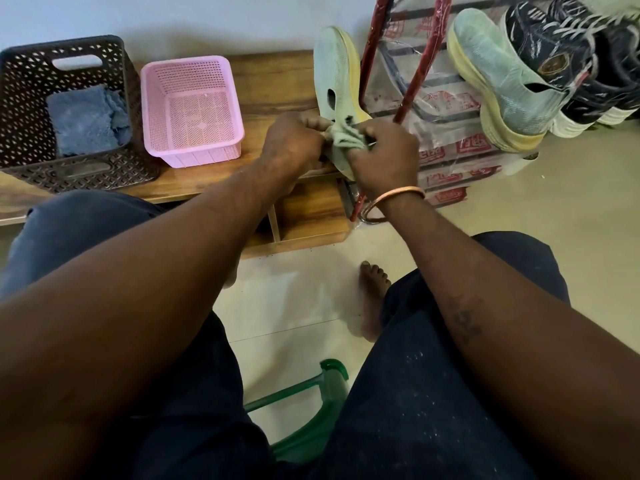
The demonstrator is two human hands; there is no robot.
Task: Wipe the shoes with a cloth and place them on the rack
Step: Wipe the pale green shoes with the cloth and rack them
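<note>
Left hand (294, 143) and right hand (384, 152) hold shoe (336, 64) toe-up.

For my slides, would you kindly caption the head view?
Left hand and right hand wipe a green shoe with cloth.

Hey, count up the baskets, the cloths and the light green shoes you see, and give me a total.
Baskets: 2, the dark basket and the pink basket.
Cloths: 2, the blue cloth in the dark basket and the green cloth in the right hand.
Light green shoes: 2, the held shoe and the racked shoe.
Total: 6.
</note>
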